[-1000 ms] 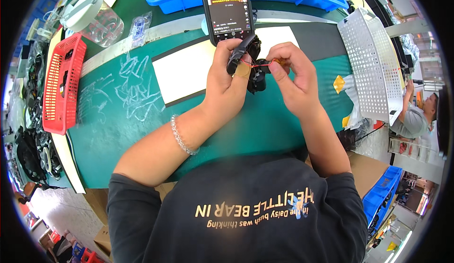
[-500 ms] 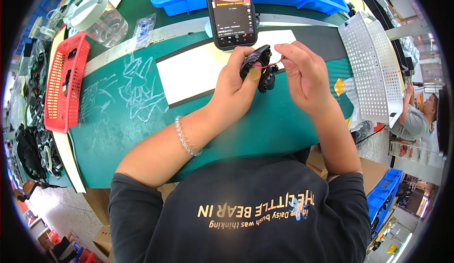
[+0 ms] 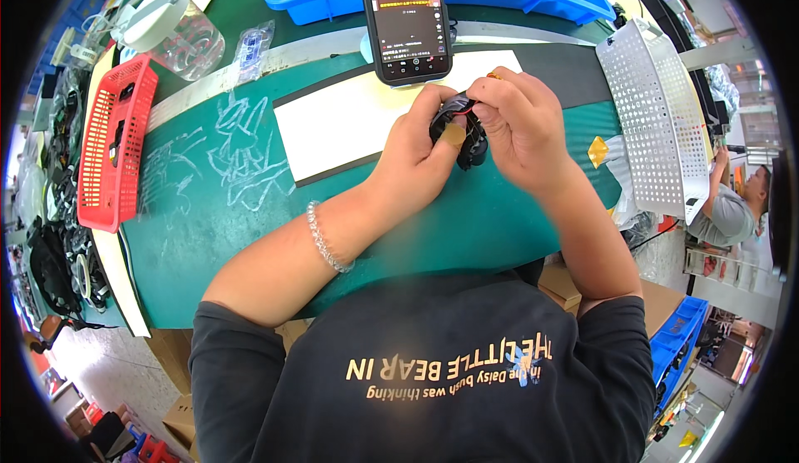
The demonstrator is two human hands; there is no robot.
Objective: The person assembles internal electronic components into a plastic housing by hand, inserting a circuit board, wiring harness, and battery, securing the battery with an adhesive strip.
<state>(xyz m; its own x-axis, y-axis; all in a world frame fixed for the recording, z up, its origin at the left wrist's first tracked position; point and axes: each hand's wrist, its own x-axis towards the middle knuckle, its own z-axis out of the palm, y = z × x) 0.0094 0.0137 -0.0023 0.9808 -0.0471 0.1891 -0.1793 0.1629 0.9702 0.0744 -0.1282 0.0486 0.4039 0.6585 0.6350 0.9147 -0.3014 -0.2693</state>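
My left hand (image 3: 414, 148) grips a black plastic housing (image 3: 474, 148) with curved, hollow parts, its thumb pressed against the inner side. Thin red wire (image 3: 466, 112) comes out of the housing and runs to the fingertips of my right hand (image 3: 526, 130). Those fingers are pinched together against the housing's upper right edge, hiding the wire's end. Both hands are above the green table mat (image 3: 366, 251), just in front of a white sheet (image 3: 333, 121). Beyond them a phone (image 3: 409, 34) stands upright with its screen lit.
At the back is a blue bin (image 3: 325, 7) of black parts. A red basket (image 3: 111, 151) stands left, near a clear jug (image 3: 187, 47) and a small plastic bag (image 3: 252, 51). A white perforated basket (image 3: 653, 121) is on the right; another person (image 3: 728, 205) sits beyond it.
My right hand has moved left and in, bringing the wire from a stretched position to the housing's edge. The left hand has tilted the housing slightly and otherwise stays in place.
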